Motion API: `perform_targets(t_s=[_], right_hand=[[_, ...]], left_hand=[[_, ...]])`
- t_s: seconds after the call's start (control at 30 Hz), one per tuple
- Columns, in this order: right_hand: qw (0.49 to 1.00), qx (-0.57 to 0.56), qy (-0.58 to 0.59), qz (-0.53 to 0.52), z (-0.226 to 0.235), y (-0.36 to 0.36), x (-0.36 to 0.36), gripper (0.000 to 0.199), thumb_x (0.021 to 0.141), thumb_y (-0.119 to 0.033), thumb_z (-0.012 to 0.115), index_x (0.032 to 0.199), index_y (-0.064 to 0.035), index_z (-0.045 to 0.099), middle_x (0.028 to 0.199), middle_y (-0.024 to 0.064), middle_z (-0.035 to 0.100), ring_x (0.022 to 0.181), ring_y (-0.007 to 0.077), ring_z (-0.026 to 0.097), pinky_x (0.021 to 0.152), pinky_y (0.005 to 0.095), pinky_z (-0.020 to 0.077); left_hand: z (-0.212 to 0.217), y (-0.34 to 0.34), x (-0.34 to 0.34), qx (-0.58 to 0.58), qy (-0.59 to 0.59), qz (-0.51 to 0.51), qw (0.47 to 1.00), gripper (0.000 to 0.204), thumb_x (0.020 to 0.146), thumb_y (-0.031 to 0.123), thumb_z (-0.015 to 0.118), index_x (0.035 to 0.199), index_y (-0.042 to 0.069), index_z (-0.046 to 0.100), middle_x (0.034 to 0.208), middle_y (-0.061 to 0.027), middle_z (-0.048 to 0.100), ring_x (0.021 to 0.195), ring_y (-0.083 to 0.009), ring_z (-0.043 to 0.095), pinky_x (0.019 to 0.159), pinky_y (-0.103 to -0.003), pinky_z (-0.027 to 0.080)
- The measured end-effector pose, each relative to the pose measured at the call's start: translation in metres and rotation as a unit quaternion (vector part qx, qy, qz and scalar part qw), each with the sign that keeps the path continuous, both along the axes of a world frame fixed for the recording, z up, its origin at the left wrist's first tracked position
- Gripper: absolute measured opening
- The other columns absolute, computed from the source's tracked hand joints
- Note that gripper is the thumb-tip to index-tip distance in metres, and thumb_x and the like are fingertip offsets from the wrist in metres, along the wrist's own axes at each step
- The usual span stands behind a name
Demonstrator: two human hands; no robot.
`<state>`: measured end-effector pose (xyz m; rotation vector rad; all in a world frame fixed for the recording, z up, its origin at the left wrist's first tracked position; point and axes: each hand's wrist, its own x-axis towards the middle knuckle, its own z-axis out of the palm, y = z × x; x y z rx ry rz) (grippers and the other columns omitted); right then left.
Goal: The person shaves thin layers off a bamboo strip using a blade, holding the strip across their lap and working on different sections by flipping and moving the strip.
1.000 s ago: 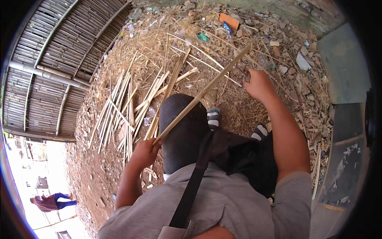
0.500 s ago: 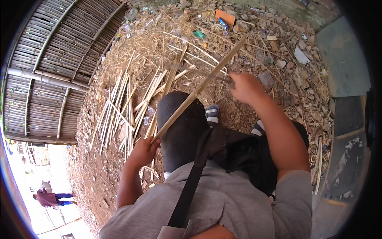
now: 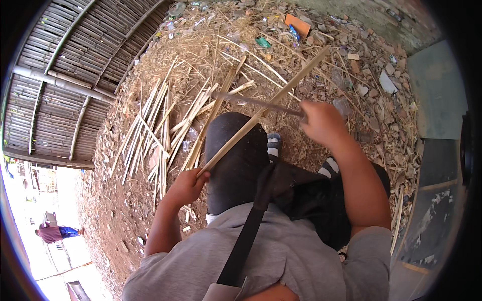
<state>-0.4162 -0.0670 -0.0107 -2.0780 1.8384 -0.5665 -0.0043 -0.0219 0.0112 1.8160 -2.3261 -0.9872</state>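
Note:
My left hand point(image 3: 187, 189) is closed round the near end of a long, flat bamboo strip point(image 3: 232, 142). The strip slants up and to the right, passing over my dark-clad left knee point(image 3: 226, 131). In my right hand point(image 3: 324, 122), the fist is wrapped round the handle of a long, dark-bladed knife point(image 3: 256, 102). Its slightly blurred blade points left and crosses the strip about midway; whether they touch I cannot tell. Left of my knee, another wide bamboo strip point(image 3: 217, 111) lies aslant on the ground.
Several pale split strips point(image 3: 145, 131) lie spread on the ground at left. Dry straw, stones and litter cover the far ground, with an orange piece point(image 3: 297, 25) among them. A bamboo-slat panel point(image 3: 60, 85) stands at left, grey-green panels point(image 3: 436, 93) at right. A person point(image 3: 52, 233) is far left.
The whole view has shifted slightly, moving the ground things right and down. The knife blade shows more sharply across the strip. Both hands keep their holds.

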Motion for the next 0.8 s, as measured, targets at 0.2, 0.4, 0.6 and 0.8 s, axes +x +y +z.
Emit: perform_targets(t_s=[0.2,0.4,0.6,0.8], right_hand=[[1.000,0.026,0.010,0.007,-0.012,-0.011,-0.008,0.020,0.080,-0.016,0.074,0.096,-0.0079,0.067,0.082,0.0160,0.070,0.081,0.0371,0.071,0.072,0.0507,0.0557],[0.999,-0.018,0.007,0.040,-0.005,-0.004,0.015,0.021,0.078,-0.016,0.076,0.094,-0.0068,0.064,0.079,0.0135,0.069,0.079,0.0357,0.071,0.069,0.0485,0.0550],[0.993,0.009,-0.078,-0.090,-0.038,-0.029,-0.023,0.025,0.079,-0.016,0.074,0.098,-0.0053,0.064,0.083,0.0176,0.070,0.082,0.0385,0.071,0.072,0.0497,0.0555],[1.000,0.021,-0.018,0.008,-0.021,-0.014,0.002,0.021,0.083,-0.014,0.070,0.101,-0.0053,0.067,0.088,0.0179,0.072,0.087,0.0377,0.071,0.078,0.0493,0.0570]], left_hand=[[0.008,0.006,0.008,0.020,-0.015,-0.018,1.000,0.036,0.104,0.032,0.056,0.099,-0.001,0.070,0.080,-0.0197,0.070,0.075,-0.0345,0.069,0.072,-0.042,0.052],[0.019,0.003,0.001,0.092,-0.004,0.019,0.996,0.039,0.104,0.035,0.056,0.099,-0.001,0.070,0.075,-0.0168,0.069,0.070,-0.0277,0.066,0.069,-0.040,0.051],[-0.002,0.002,0.013,0.097,0.028,0.026,0.995,0.041,0.105,0.037,0.056,0.099,-0.002,0.070,0.075,-0.0135,0.069,0.069,-0.0218,0.064,0.066,-0.038,0.049],[0.007,0.001,0.011,0.110,-0.017,0.034,0.993,0.041,0.106,0.037,0.055,0.097,-0.001,0.068,0.072,-0.0082,0.063,0.067,-0.0176,0.058,0.065,-0.037,0.048]])
